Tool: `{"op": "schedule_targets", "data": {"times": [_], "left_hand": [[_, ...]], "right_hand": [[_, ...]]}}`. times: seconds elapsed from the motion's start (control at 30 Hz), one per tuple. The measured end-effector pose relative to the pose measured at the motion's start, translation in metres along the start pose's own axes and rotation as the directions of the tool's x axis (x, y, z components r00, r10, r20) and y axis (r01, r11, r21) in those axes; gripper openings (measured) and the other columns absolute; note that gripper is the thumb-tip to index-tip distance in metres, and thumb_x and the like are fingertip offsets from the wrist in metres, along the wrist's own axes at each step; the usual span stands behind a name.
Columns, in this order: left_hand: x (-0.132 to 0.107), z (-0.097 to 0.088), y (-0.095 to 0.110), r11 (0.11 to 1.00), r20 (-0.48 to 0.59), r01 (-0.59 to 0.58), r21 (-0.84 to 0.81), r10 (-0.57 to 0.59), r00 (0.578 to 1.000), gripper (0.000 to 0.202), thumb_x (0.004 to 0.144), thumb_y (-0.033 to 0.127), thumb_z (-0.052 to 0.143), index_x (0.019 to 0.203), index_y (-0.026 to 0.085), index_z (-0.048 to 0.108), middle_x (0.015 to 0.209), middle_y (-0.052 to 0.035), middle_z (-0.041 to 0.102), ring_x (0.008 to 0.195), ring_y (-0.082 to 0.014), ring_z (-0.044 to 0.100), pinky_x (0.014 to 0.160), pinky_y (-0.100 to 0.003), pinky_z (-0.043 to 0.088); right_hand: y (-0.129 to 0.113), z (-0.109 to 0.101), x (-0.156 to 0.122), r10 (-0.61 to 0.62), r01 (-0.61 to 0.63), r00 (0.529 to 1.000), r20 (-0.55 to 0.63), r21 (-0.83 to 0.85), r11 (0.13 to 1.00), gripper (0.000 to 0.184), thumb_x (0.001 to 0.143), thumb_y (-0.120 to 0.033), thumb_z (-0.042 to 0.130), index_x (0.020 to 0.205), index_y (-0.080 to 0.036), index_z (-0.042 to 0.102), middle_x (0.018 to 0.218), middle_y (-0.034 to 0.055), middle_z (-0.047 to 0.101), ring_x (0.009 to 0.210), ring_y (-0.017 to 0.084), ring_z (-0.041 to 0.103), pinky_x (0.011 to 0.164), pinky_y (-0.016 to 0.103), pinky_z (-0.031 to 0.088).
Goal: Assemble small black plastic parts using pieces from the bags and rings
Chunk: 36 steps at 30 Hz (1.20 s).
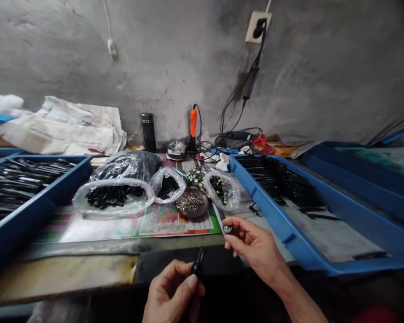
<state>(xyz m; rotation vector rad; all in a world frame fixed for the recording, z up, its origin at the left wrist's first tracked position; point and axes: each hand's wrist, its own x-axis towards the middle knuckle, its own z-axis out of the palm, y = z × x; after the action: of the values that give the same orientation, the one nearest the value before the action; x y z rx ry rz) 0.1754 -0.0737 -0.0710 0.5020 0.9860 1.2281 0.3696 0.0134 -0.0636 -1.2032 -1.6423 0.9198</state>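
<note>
Left hand sits at the bottom middle of the frame, cut off by the lower edge, its thumb and fingers closed on a small black piece whose shape is mostly hidden and hard to make out. Just up and to the right, the right hand pinches a small round part with a shiny centre at its fingertips, apart from the left hand. Below them runs the worn edge of the wooden tabletop. Ahead, on a printed paper mat, lie clear plastic bags of black parts, partly overlapping a dark bag behind them, and a round dish of small metal pieces. Blue trays of long black parts sit at the left and right, the left one cut off by the frame edge. Further back stand crumpled paper sheets, a black flask, and an orange-handled soldering iron among tangled cables below a wall socket.
</note>
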Motion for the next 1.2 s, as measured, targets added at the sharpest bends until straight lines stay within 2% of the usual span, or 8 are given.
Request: {"op": "schedule_targets", "data": {"times": [0.13,0.27,0.33,0.47,0.57,0.8,0.97,1.2], "left_hand": [[-0.005,0.000,-0.002,0.999,0.022,0.051,-0.019,-0.050,0.998,0.053,0.056,0.050,0.092,0.082,0.017,0.060,0.062,0.0005,0.069,0.035,-0.0028,0.043,0.032,-0.012,0.027],[-0.008,0.002,-0.002,0.998,0.033,0.051,-0.029,-0.050,0.998,0.052,0.058,0.048,0.092,0.083,0.017,0.058,0.063,0.0006,0.069,0.035,-0.0024,0.042,0.030,-0.011,0.030],[-0.010,0.003,-0.002,0.998,0.042,0.043,-0.035,-0.042,0.998,0.050,0.059,0.046,0.092,0.082,0.016,0.058,0.063,0.0005,0.069,0.037,-0.0028,0.043,0.031,-0.010,0.029],[-0.013,0.004,-0.002,0.998,0.048,0.033,-0.049,-0.031,0.998,0.049,0.060,0.045,0.092,0.083,0.016,0.059,0.064,0.0006,0.069,0.037,-0.0028,0.044,0.031,-0.010,0.030],[-0.015,0.005,-0.002,0.999,0.052,0.023,-0.046,-0.021,0.998,0.048,0.060,0.045,0.092,0.082,0.015,0.061,0.063,0.0005,0.069,0.037,-0.0025,0.044,0.031,-0.010,0.031],[-0.017,0.005,-0.003,0.999,0.043,0.005,-0.044,-0.003,0.999,0.046,0.062,0.044,0.091,0.084,0.015,0.062,0.059,0.0019,0.067,0.038,-0.0026,0.045,0.032,-0.009,0.030],[-0.016,0.000,-0.007,0.999,0.112,0.000,-0.033,0.004,0.994,0.045,0.065,0.046,0.089,0.085,0.016,0.063,0.058,0.0029,0.065,0.037,-0.0025,0.045,0.031,-0.009,0.031],[-0.020,0.004,-0.006,0.999,0.063,-0.039,-0.023,0.040,0.997,0.042,0.064,0.044,0.090,0.081,0.014,0.065,0.060,0.0011,0.067,0.037,-0.0016,0.045,0.033,-0.009,0.031]], "right_hand": [[-0.017,0.008,-0.026,0.001,-0.003,0.999,0.045,0.038,0.999,0.019,0.085,-0.031,0.065,0.097,-0.018,0.071,0.058,-0.0016,0.061,0.049,0.012,0.057,0.048,0.019,0.048],[-0.030,0.017,-0.041,-0.140,0.134,0.987,0.083,0.077,0.988,0.011,0.087,-0.025,0.064,0.084,-0.019,0.073,0.075,0.0011,0.063,0.050,0.008,0.054,0.047,0.017,0.045],[-0.033,0.021,-0.046,-0.164,0.151,0.981,0.105,0.127,0.980,0.011,0.089,-0.022,0.064,0.083,-0.018,0.073,0.080,0.0014,0.062,0.052,0.007,0.055,0.048,0.016,0.045],[-0.035,0.029,-0.054,-0.098,0.070,0.986,0.132,0.201,0.977,0.007,0.088,-0.020,0.064,0.089,-0.019,0.071,0.076,-0.0016,0.061,0.052,0.007,0.056,0.050,0.014,0.046],[-0.036,0.033,-0.058,-0.049,0.012,0.986,0.158,0.227,0.974,0.003,0.087,-0.020,0.065,0.086,-0.019,0.068,0.072,-0.0026,0.061,0.054,0.007,0.056,0.050,0.013,0.046],[-0.035,0.040,-0.062,-0.012,-0.035,0.983,0.185,0.245,0.969,0.004,0.087,-0.022,0.066,0.084,-0.019,0.065,0.073,-0.0017,0.063,0.064,0.011,0.061,0.055,0.016,0.048],[-0.036,0.041,-0.063,0.006,-0.061,0.980,0.199,0.269,0.961,0.007,0.087,-0.024,0.067,0.082,-0.019,0.064,0.070,-0.0021,0.063,0.064,0.012,0.061,0.055,0.016,0.047],[-0.034,0.042,-0.063,0.044,-0.119,0.974,0.221,0.338,0.933,0.012,0.085,-0.026,0.070,0.080,-0.018,0.063,0.067,-0.0027,0.061,0.059,0.010,0.057,0.055,0.015,0.046]]}}
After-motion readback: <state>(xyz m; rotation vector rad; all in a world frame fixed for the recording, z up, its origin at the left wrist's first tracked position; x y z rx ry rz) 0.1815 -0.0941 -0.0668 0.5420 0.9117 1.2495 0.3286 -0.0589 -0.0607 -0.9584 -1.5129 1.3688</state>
